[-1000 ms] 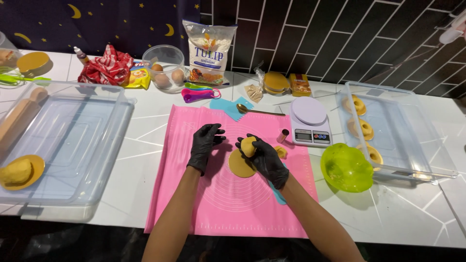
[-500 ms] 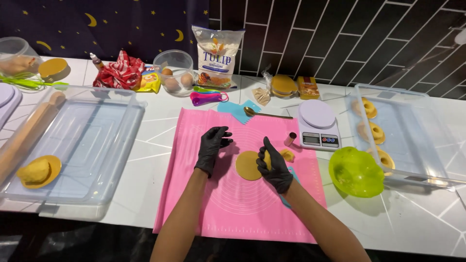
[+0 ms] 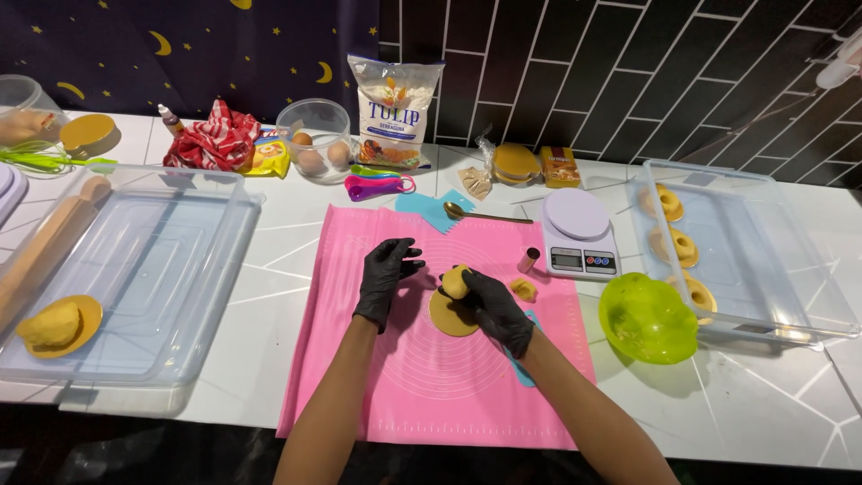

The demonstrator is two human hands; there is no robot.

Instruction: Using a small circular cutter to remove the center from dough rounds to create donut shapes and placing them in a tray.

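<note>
Head cam view: both hands wear black, slightly shiny gloves. The right hand (image 3: 492, 308) has its fingers curled around a small, smooth yellow dough ball (image 3: 455, 281), right above a flat round dough disc (image 3: 450, 314) on the pink silicone mat (image 3: 377, 395). The left hand (image 3: 385, 277) rests on the mat just left, fingers loosely open, holding nothing. Right side: one clear plastic tray (image 3: 763, 310) with three yellow dough rings, one lime-green bowl (image 3: 646, 319).

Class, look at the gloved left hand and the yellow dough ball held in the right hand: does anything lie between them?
Nothing visible does. The left hand hovers open over the bare pink mat, and only mat shows between it and the dough ball gripped by the right hand.
</note>
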